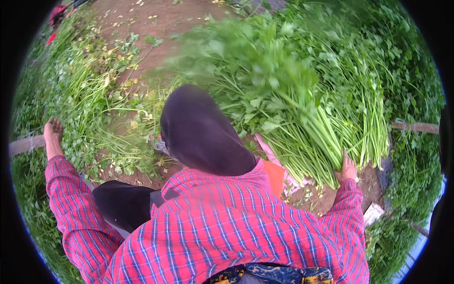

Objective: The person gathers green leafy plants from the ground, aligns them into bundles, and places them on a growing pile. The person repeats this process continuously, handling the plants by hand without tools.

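Note:
On the right, my right hand (347,171) grips the pale lower ends of a bunch of celery (321,133). Its leafy tops fan away from me and are blurred. The bunch lies over a heap of celery stalks (298,159), and part of a pink sheet (266,149) shows beneath the heap. Far to the left, my left hand (54,132) is beside the end of a wooden bar (26,145). Its fingers point away from me, and whether they touch the bar is unclear.
Loose stems and yellowed leaves (99,85) litter the brown soil (170,17) at left. Leafy plants (418,64) stand along both sides. Another wooden bar (416,127) juts in at right. An orange item (275,176) lies by my knee. Red cloth (57,15) shows far left.

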